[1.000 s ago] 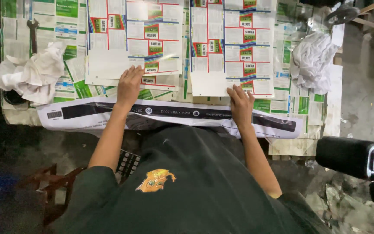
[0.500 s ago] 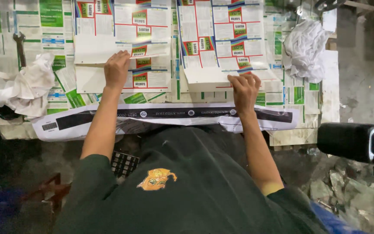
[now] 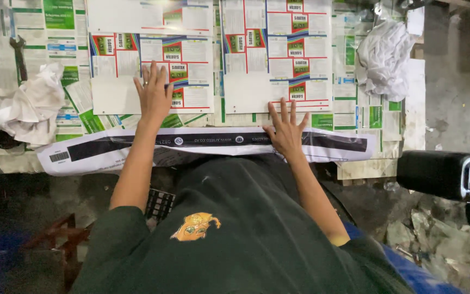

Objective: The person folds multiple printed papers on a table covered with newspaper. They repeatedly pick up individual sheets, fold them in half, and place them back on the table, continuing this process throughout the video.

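Work table (image 3: 414, 117), covered edge to edge in flat printed label sheets, lying across the far half of the view; its surface is smooth paper, its right edge showing bare pale board. A long white strip with a black band (image 3: 208, 147) is running left to right along the near table edge, glossy and slightly wrinkled, its long axis parallel to that edge.

Two printed sheets are lying side by side above the strip, both rectangular, thin and flat, gridded in white panels with red, green and blue blocks. The left sheet (image 3: 118, 71) is stretching its long axis left to right; the right sheet (image 3: 276, 60) is standing taller, its long axis running near to far.

Crumpled white rags, soft and creased, are sitting at each end: one at the left (image 3: 25, 106), one at the far right (image 3: 384, 57). A dark metal wrench (image 3: 20, 57) is lying at the far left, handle pointing near to far.

The left hand (image 3: 154, 95) is resting palm down on the left sheet near its right end, fingers extended, slightly apart and pointing far. The right hand (image 3: 285, 128) is pressing flat where the right sheet's near edge meets the strip, fingers spread wide. Neither hand is pinching anything
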